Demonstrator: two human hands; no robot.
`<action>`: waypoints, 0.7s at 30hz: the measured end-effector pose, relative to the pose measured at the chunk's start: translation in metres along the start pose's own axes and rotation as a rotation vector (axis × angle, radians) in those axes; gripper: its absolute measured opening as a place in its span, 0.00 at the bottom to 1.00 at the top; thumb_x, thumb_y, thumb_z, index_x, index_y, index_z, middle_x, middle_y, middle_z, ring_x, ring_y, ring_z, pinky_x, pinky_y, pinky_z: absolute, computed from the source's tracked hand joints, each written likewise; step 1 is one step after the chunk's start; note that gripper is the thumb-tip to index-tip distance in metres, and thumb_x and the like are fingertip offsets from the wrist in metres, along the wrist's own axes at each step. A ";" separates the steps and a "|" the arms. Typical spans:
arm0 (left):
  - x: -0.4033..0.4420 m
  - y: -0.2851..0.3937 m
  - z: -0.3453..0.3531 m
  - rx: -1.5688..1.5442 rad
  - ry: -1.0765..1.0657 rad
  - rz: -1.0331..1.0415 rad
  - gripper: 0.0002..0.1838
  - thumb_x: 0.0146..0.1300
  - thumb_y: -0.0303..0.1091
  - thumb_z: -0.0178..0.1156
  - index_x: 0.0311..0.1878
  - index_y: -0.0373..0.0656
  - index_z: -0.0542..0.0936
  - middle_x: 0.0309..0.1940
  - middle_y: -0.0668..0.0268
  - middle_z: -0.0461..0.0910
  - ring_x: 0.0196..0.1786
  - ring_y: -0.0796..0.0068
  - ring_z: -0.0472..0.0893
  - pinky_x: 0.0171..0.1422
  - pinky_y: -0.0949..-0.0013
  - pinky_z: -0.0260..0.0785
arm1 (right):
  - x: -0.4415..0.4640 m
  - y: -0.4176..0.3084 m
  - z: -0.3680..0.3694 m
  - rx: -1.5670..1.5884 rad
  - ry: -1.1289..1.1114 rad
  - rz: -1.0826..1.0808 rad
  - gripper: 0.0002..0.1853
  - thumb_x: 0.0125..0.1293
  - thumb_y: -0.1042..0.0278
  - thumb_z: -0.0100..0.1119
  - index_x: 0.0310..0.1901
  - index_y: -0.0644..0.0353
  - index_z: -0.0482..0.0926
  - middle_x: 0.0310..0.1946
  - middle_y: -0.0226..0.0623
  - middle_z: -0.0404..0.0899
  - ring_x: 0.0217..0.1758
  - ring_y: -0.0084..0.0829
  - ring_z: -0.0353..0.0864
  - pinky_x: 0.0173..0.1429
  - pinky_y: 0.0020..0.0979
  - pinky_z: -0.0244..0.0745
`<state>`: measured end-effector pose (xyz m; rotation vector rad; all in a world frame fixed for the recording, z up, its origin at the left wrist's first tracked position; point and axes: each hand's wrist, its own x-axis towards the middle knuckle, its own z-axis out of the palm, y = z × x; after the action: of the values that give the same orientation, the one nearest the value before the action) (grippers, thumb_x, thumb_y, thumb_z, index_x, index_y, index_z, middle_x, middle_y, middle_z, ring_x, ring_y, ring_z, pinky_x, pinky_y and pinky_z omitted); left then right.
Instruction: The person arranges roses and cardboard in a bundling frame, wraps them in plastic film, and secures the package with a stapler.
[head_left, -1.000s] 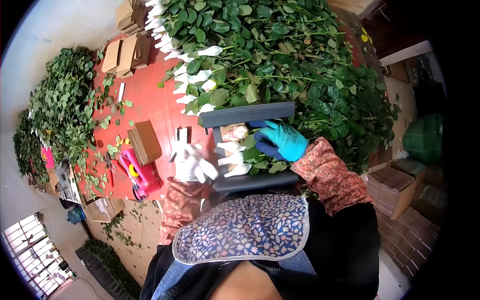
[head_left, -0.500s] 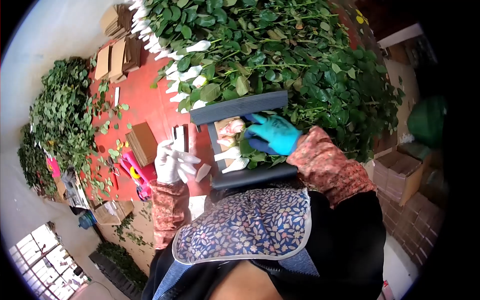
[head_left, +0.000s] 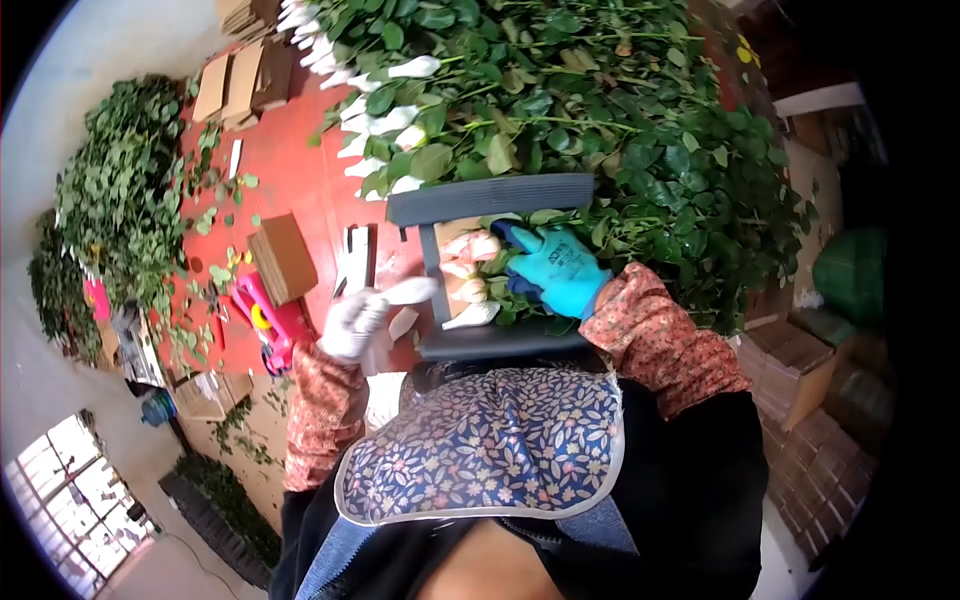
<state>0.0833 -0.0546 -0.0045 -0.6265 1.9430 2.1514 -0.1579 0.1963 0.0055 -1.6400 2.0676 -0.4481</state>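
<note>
My left hand point(head_left: 352, 325), in a white glove, is closed, with a pale elongated piece point(head_left: 411, 291) like a white bud sleeve sticking out to the right; blur softens its outline. My right hand point(head_left: 562, 268), in a turquoise glove with dark blue fingertips, lies over leafy rose stems with its fingers apart. Left of those fingertips, several pale pink rose buds point(head_left: 470, 246) rest on cardboard inside a dark holder point(head_left: 490, 200) with raised sides. Nearest me in that row lies a bud in a white net sleeve point(head_left: 472, 315). Leaves hide part of the stems.
A large pile of leafy roses point(head_left: 560, 110) with white-sleeved heads covers the far side of the red table point(head_left: 300, 160). Cardboard pieces point(head_left: 282, 258), a pink tape dispenser point(head_left: 262, 310) and more foliage point(head_left: 130, 190) stand to the left. Boxes point(head_left: 790, 360) are at right.
My left hand has gone from spread fingers to closed, with the pale piece now pointing right. My right hand has shifted slightly right, away from the buds, uncovering more of them.
</note>
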 end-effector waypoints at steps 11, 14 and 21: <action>0.049 0.022 0.039 0.138 -0.397 -0.381 0.18 0.62 0.32 0.70 0.54 0.36 0.82 0.44 0.68 0.85 0.47 0.82 0.80 0.52 0.75 0.72 | 0.000 -0.016 -0.053 0.101 -0.129 -0.072 0.19 0.59 0.64 0.67 0.52 0.52 0.79 0.68 0.52 0.64 0.40 0.49 0.80 0.48 0.45 0.77; 0.050 0.014 0.040 0.082 -0.421 -0.354 0.18 0.63 0.35 0.69 0.55 0.39 0.82 0.44 0.68 0.86 0.48 0.81 0.80 0.55 0.72 0.72 | -0.005 -0.037 -0.083 -0.063 -0.016 -0.087 0.17 0.65 0.56 0.59 0.54 0.52 0.77 0.64 0.49 0.70 0.39 0.46 0.83 0.43 0.45 0.78; 0.055 0.003 0.037 0.205 -0.362 -0.042 0.14 0.67 0.26 0.61 0.55 0.41 0.82 0.48 0.63 0.86 0.53 0.75 0.82 0.62 0.73 0.71 | 0.019 -0.053 -0.042 -0.024 -0.443 -0.046 0.12 0.65 0.60 0.55 0.46 0.55 0.81 0.29 0.43 0.83 0.33 0.47 0.82 0.38 0.44 0.76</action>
<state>0.0258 -0.0267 -0.0224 -0.2210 1.8939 1.8523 -0.1405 0.1638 0.0655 -1.6281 1.7134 -0.0616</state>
